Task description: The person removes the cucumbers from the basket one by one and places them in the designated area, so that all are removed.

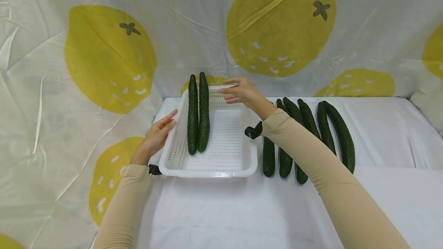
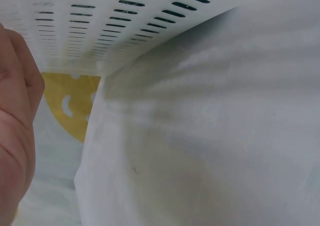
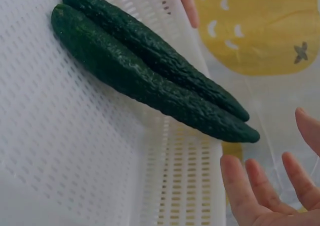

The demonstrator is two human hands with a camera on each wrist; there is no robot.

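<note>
Two dark green cucumbers, a left one [image 1: 192,114] and a right one [image 1: 204,112], lie side by side in a white perforated basket [image 1: 207,173], their narrow ends over its far rim. At the basket's left side is my left hand [image 1: 156,137], fingers extended against or close beside the wall; in the left wrist view the hand [image 2: 16,121] shows only in part, under the basket wall [image 2: 100,31]. Above the far right rim hovers my right hand [image 1: 242,94], fingers spread and holding nothing. The right wrist view shows its fingers [image 3: 237,186] near the cucumber tips [image 3: 250,135].
Several more cucumbers [image 1: 268,156] lie on the white-covered table [image 1: 214,214] right of the basket, partly under my right forearm. A cloth with yellow lemon prints [image 1: 110,57] hangs behind and at the left.
</note>
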